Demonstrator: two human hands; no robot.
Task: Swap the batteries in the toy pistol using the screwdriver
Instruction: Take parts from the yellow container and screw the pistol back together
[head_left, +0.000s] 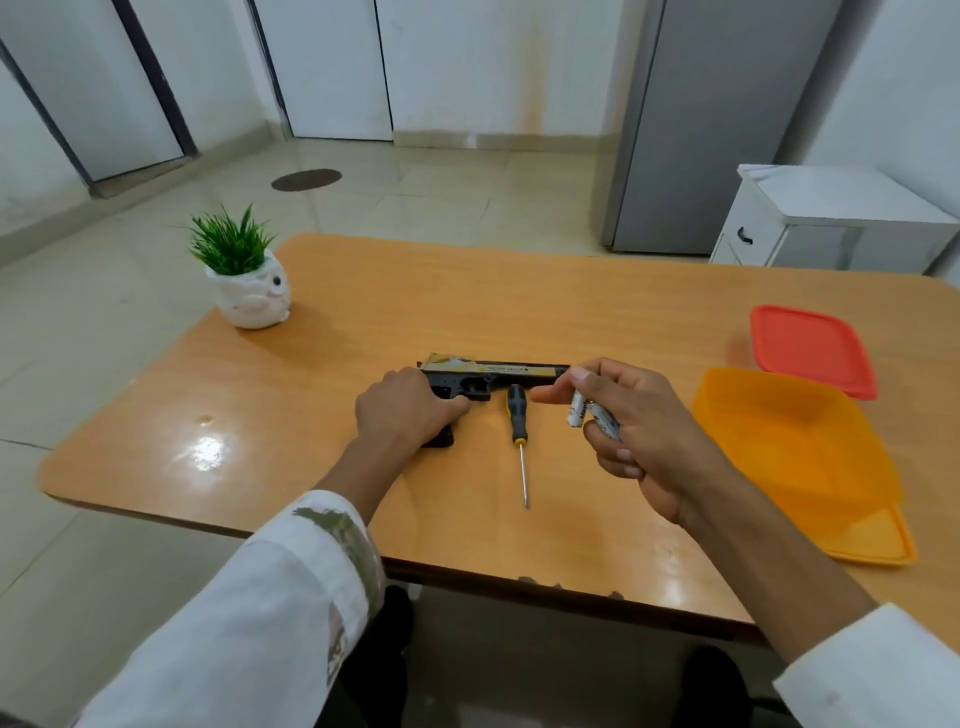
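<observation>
The black and gold toy pistol (498, 375) lies on its side in the middle of the wooden table (363, 322), barrel pointing right. My left hand (408, 413) rests on its grip and covers most of it. The screwdriver (518, 431), with a black and yellow handle, lies just in front of the pistol with its tip towards me. My right hand (628, 431) hovers right of the screwdriver and is closed on white batteries (589, 413), whose ends stick out between the fingers.
An open orange plastic container (800, 457) sits at the right of the table, its red lid (810, 353) behind it. A small potted plant (244, 275) stands at the far left corner. A white cabinet and a grey fridge stand beyond the table.
</observation>
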